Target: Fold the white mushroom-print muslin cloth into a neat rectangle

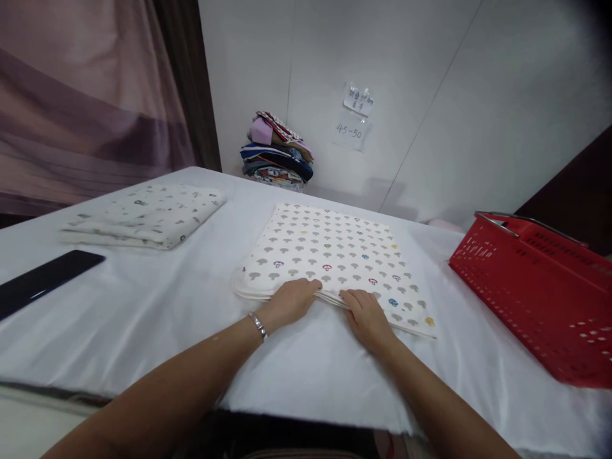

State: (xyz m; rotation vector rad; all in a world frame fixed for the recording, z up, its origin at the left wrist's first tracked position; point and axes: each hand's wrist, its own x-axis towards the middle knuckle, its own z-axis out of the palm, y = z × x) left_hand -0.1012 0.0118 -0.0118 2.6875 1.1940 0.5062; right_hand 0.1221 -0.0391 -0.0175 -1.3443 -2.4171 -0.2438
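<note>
A white cloth with grey and coloured mushroom prints lies folded in layers, flat on the white-covered table. My left hand wears a silver bracelet at the wrist and grips the cloth's near edge, its fingers curled over the layers. Just to its right, my right hand pinches the same edge, fingertips on top and the thumb hidden below. A short stretch of the layered edge shows between both hands.
Another folded printed cloth lies at the left, behind a black phone-like slab. A red basket stands at the right. Folded fabrics are stacked by the wall, where handwritten paper notes hang. The white tablecloth has slight wrinkles.
</note>
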